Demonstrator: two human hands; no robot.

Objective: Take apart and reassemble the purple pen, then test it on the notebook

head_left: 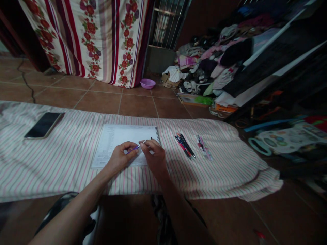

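Over an open spiral notebook [127, 132] with a white page, my left hand [121, 157] is closed in a pinch round a slim purple pen [133, 149]. My right hand [156, 157] meets it from the other side, thumb and fingers pinched on a thin white piece at the pen's upper end. Whether that piece is joined to the pen I cannot tell. A short dark tip shows just behind the right fingers, too small to name. Right of the notebook lies a bunch of pens [186, 145], black and red. Beyond them is a clear packet of pens [203, 147].
A phone [44, 126] lies at the left on the striped cloth [74, 149] covering the low table. On the tiled floor behind stand a purple basin [148, 83] and a floral curtain [89, 41]. Heaped clothes [204, 61] and a baby walker [283, 137] are at the right.
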